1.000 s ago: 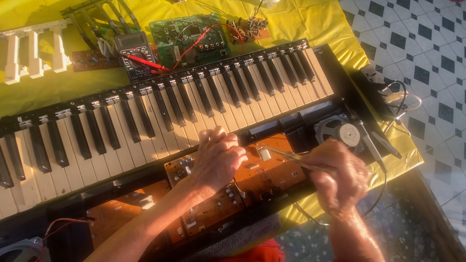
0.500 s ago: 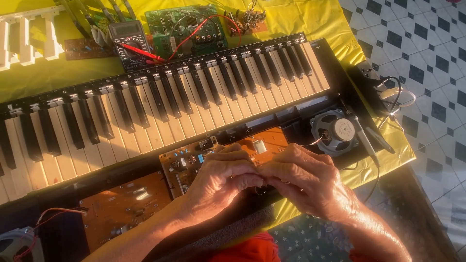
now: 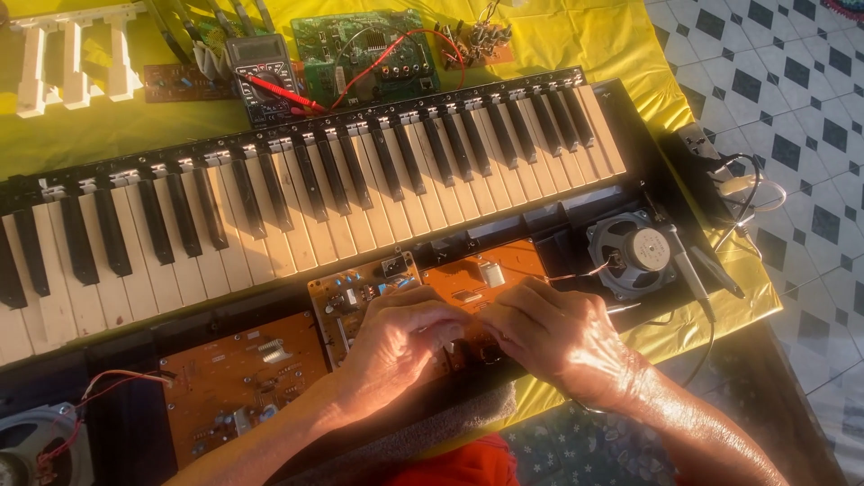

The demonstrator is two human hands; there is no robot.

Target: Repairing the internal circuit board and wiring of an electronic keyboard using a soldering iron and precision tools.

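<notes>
Orange circuit board (image 3: 486,274) under left hand (image 3: 396,337) and right hand (image 3: 549,328)

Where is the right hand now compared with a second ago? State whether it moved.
Yes. The right hand moved left, away from the round speaker, and now meets the left hand over the orange circuit board.

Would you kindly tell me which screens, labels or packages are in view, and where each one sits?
Multimeter: beyond the keyboard, top centre-left; dark upright body with a grey rectangular screen and a red probe across it.
Small display module: pale rectangle on the brown circuit board, left of the left hand.
No packages or signs.
</notes>
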